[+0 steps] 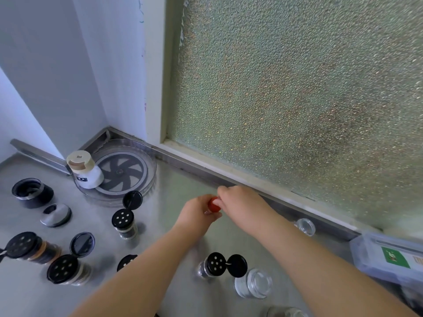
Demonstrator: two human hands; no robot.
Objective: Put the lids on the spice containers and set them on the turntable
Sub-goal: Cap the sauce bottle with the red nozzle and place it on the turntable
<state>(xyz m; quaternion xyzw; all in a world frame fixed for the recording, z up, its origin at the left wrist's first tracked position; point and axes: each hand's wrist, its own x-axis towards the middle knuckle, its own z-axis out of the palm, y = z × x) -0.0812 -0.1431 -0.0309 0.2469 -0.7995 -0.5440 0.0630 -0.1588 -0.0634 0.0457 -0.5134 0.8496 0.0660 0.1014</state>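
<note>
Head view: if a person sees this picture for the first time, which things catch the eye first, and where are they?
In the middle, the left hand and right hand meet around a small red-capped container. In the far corner lies the round clear plastic turntable, with one white bottle with a beige lid on its left edge. Black-lidded spice jars with open flip caps stand on the steel counter at left.

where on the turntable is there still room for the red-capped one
Most of the turntable is bare; only the white container stands at its left edge. The counter left of it is crowded with open black-lidded jars.
</note>
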